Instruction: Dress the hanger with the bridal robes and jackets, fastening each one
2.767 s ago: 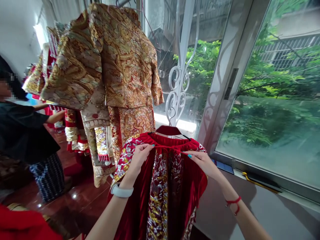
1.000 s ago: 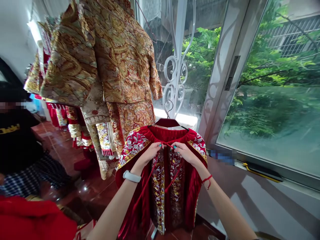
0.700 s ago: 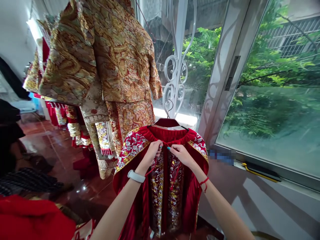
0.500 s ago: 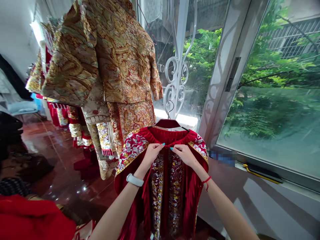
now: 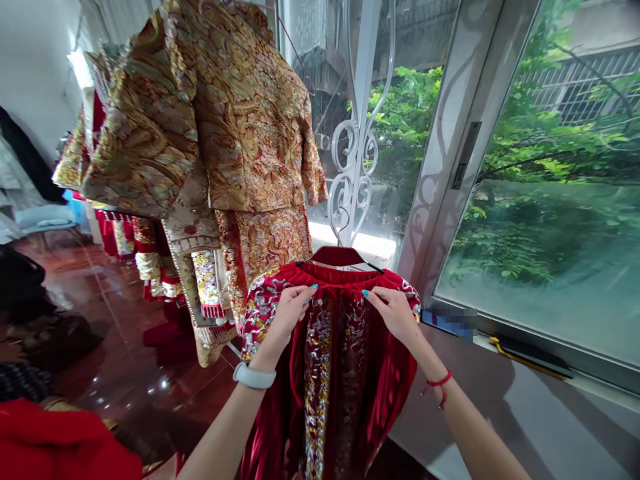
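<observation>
A red velvet skirt [image 5: 345, 373] with silver and gold embroidery hangs from a dark hanger [image 5: 339, 255] hooked on a white scrolled window grille [image 5: 356, 153]. My left hand [image 5: 286, 313] pinches the gathered waistband on its left side. My right hand [image 5: 393, 310] pinches the waistband on its right side. Both hands have their fingers closed on the cloth, spread apart along the waist.
A gold brocade jacket and skirt [image 5: 235, 147] hang just left of the red skirt, with more embroidered garments [image 5: 125, 233] behind. A window [image 5: 545, 200] and sill [image 5: 500, 373] lie to the right. A person in dark clothes [image 5: 20, 320] crouches at the left over a glossy red floor [image 5: 130, 360].
My hands were together at the centre of the waistband handling a red drawstring; now they have moved apart to either side. The person at the left has sunk lower.
</observation>
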`<state>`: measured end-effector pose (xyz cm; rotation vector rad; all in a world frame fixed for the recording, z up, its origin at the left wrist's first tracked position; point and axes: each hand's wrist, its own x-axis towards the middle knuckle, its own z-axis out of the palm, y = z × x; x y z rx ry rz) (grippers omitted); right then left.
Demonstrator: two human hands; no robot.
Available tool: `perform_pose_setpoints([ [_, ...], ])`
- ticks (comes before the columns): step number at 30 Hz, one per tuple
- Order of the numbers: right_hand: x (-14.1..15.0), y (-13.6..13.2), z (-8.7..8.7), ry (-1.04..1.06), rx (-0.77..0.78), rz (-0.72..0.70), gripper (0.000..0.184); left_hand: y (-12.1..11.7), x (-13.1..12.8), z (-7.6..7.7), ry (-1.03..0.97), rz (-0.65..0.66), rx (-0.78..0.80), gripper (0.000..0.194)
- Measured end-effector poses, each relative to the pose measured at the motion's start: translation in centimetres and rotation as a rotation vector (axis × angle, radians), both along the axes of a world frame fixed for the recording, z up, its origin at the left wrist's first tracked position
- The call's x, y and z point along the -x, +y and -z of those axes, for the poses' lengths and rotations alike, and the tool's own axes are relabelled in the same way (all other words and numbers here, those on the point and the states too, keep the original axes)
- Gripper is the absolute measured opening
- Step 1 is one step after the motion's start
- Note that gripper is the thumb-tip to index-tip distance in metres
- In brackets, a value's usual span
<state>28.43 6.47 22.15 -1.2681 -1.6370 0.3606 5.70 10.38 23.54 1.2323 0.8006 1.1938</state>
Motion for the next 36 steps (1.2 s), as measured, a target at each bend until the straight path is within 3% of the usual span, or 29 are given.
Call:
perform_pose_setpoints([
  [3,0.3,0.1,0.6,-0.022,0.003,-0.043,0.036,0.4,-0.3,0.2,-0.141,0.138,0.13,0.032],
  [5,0.2,0.2,0.9,0.011,0.024,-0.064,0.022,0.7,-0.2,0.1,-0.2,0.237,0.208,0.024],
  [8,-0.4,0.0,0.9,0.033,0.007,-0.095,0.015,0.9,0.2,0.0,-0.228,0.288,0.232,0.014],
  [10,-0.6,-0.3,0.7,-0.082,-0.013,-0.103,0.014,0.9,0.5,0.0,-0.233,0.306,0.219,0.012],
  [12,-0.4,-0.5,0.5,-0.222,-0.057,-0.015,0.017,0.6,0.6,0.0,-0.19,0.325,0.179,0.021],
  [14,0.5,-0.5,0.5,-0.264,-0.164,0.165,0.019,0.2,0.5,0.0,-0.115,0.339,0.12,0.035],
  [17,2.6,0.6,0.5,-0.145,-0.373,0.376,0.023,-0.3,0.2,0.2,-0.018,0.321,0.0,0.049],
  [20,4.5,2.4,0.1,0.071,-0.524,0.412,0.023,-0.2,-0.1,0.3,0.085,0.229,-0.178,0.05],
  [23,5.3,4.1,-0.5,0.315,-0.522,0.267,0.019,0.4,-0.4,0.1,0.158,0.102,-0.316,0.042],
  [26,4.7,4.8,-1.1,0.353,-0.328,-0.04,0.018,1.5,-0.7,-0.3,0.224,0.028,-0.419,0.038],
  [31,2.8,5.0,-2.6,0.172,-0.09,-0.371,0.023,3.0,-1.6,-1.6,0.396,0.154,-0.629,0.034],
  [34,2.6,5.0,-3.3,0.166,-0.043,-0.461,0.027,3.3,-2.0,-2.1,0.465,0.252,-0.733,0.03],
  [36,2.7,4.9,-3.6,0.152,-0.028,-0.47,0.028,3.3,-2.2,-1.8,0.469,0.233,-0.778,0.025],
])
